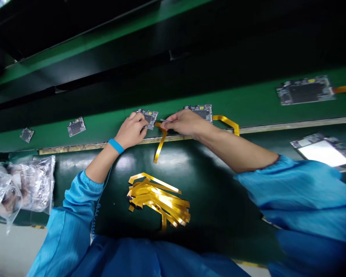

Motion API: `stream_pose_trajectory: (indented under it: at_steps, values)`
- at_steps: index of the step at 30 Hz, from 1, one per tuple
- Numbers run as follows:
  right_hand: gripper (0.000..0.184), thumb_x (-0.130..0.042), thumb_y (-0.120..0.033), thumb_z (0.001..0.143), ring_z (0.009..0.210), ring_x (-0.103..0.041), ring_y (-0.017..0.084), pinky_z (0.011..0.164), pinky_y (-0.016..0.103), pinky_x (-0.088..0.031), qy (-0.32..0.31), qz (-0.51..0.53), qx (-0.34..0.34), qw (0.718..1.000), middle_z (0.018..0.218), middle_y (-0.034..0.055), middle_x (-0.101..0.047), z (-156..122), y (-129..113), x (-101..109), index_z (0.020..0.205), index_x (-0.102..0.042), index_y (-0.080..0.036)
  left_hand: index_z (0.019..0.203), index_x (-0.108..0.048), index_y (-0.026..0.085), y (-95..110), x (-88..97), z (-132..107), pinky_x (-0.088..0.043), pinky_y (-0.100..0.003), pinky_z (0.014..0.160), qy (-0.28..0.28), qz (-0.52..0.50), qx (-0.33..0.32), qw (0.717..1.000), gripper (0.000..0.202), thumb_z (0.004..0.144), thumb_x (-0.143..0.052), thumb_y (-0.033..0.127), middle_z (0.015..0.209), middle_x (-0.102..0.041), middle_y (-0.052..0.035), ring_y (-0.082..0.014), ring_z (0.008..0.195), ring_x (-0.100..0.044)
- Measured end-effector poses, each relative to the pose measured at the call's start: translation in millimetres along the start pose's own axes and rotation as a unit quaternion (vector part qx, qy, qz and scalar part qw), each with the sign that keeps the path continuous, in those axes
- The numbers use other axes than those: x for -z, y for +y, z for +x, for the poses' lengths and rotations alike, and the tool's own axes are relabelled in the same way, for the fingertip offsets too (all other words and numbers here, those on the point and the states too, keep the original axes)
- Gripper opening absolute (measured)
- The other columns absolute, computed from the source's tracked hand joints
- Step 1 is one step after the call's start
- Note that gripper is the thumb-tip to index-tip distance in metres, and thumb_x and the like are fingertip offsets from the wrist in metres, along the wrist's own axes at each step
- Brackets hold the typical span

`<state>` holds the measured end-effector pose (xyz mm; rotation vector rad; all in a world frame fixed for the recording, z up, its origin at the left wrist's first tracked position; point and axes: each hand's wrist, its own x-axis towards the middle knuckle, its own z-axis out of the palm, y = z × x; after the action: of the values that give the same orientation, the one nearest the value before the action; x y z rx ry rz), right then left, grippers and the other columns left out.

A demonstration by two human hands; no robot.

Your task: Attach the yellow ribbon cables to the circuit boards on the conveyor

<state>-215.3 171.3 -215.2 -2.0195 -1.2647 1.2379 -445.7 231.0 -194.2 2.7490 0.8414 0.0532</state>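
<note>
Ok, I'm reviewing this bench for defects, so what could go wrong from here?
The flex cable hangs loose at the board in the left hand, so a tug might crease or tear it. The right hand works close to that spot, and a slip could knock the neighbouring board. Bare fingers touch the board, which might leave skin oils on it, even with the wrist strap on.

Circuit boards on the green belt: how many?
5: a board and a board at left, one at the left hand, one behind the right hand, one far right. Hands may hide more.
</note>
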Motion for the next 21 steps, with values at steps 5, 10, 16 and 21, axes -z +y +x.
stream_pose_trajectory:
  at_steps: [5,10,16,21]
  values:
    - [0.016,-0.087,-0.031,0.081,0.086,-0.076,0.030,0.094,0.048,-0.062,-0.009,-0.006,0.008,1.000,0.078,0.0043,-0.080,-0.2,-0.9,6.6,0.067,-0.080,-0.028,0.138,-0.075,0.016,1.0,-5.3,-2.2,-0.053,-0.050,0.113,-0.012,0.013,-0.025,1.000,0.040,0.102,-0.058,0.022,0.150,-0.064,-0.0179,-0.0355,0.142,-0.054]
    - [0.017,-0.090,-0.033,0.082,0.089,-0.077,0.032,0.092,0.048,-0.063,-0.015,-0.027,0.005,1.000,0.080,0.0052,-0.080,2.6,3.3,11.1,0.068,-0.080,-0.029,0.150,-0.069,0.015,7.7,-3.9,-3.4,-0.052,-0.051,0.112,-0.046,0.029,-0.026,0.998,0.048,0.105,-0.058,0.025,0.162,-0.059,-0.0190,-0.0377,0.149,-0.050]
    - [0.018,-0.086,-0.041,0.081,0.081,-0.073,0.030,0.076,0.044,-0.063,-0.007,-0.016,0.052,0.999,0.076,0.0051,-0.079,12.4,21.0,11.3,0.069,-0.081,-0.029,0.158,-0.063,0.020,14.0,-3.8,-7.5,-0.046,-0.051,0.115,-0.066,0.038,-0.062,0.995,0.049,0.111,-0.054,0.030,0.167,-0.058,-0.0152,-0.0368,0.155,-0.047]
    - [0.014,-0.083,-0.035,0.084,0.085,-0.073,0.028,0.088,0.044,-0.061,-0.006,-0.015,-0.003,1.000,0.084,0.0052,-0.081,3.5,16.8,15.3,0.074,-0.081,-0.026,0.160,-0.061,0.017,20.1,-6.4,-4.6,-0.041,-0.053,0.118,-0.091,0.063,-0.101,0.989,0.050,0.114,-0.050,0.035,0.173,-0.053,-0.0141,-0.0398,0.160,-0.043]
